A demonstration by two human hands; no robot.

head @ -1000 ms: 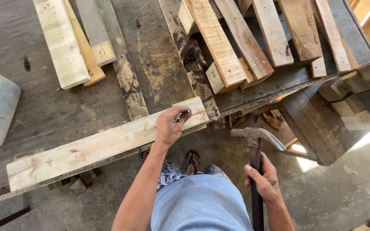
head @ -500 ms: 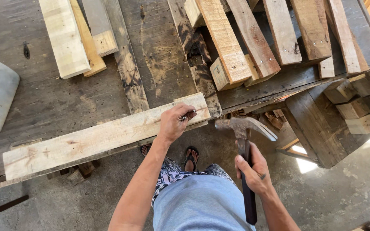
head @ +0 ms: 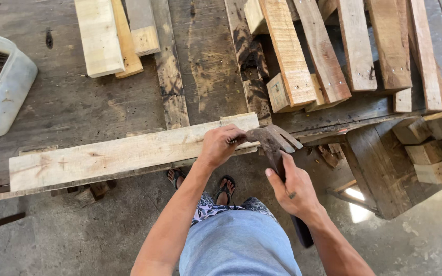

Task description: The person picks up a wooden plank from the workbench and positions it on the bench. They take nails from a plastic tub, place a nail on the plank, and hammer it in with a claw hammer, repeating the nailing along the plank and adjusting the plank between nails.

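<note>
Right hand [head: 295,191]: wrapped round the handle of one claw hammer [head: 274,140], head beside the plank's right end. Left hand [head: 221,145]: fingers pinched at the near edge of one pale plank [head: 124,153], perhaps on a nail; cannot tell. Plank lies along the desk [head: 78,102] front edge, overhanging concrete floor [head: 78,240]. One white tub [head: 1,92] far left. Stacked boards [head: 323,51] beyond.
</note>
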